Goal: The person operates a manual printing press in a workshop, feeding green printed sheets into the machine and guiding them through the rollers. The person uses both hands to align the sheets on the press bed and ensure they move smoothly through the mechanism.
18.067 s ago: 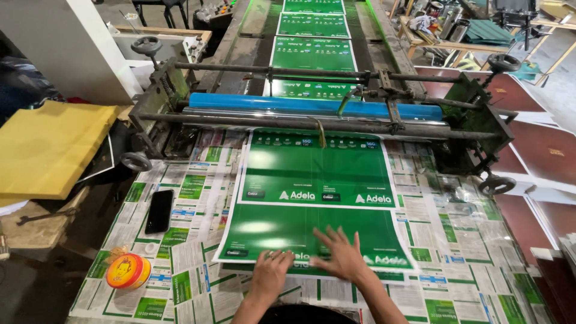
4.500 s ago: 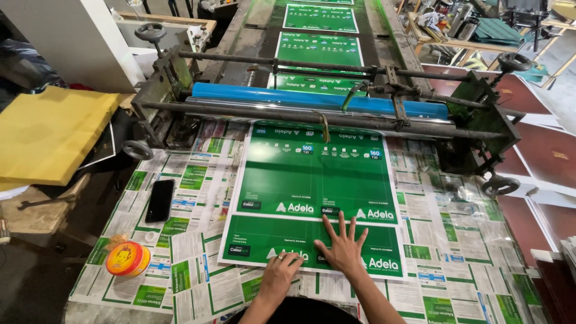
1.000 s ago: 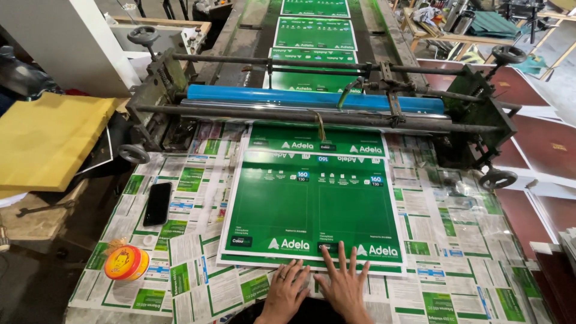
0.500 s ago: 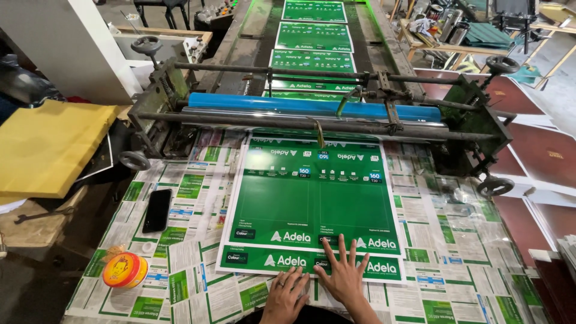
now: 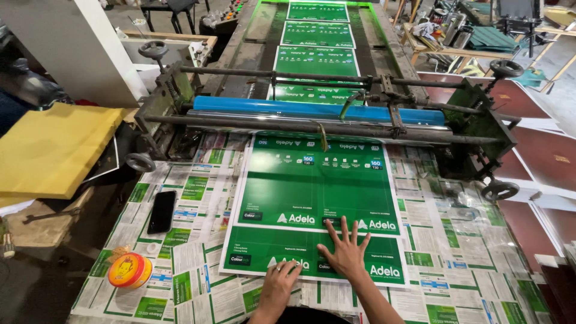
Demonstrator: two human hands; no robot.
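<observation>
the green printed sheet is pressed flat by the spread right hand and loosely spread left hand; it could be smeared or skewed if dragged unevenly from the blue roller.

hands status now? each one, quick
Left hand: open, fingers flat on the near edge of the green printed sheet, gripping nothing.
Right hand: open, fingers spread, pressing flat on the same sheet.

Both forearms reach forward from the bottom edge, the right hand pressed flat with fingers spread wide, the left hand palm-down just beside it, fingers loosely together.
</observation>
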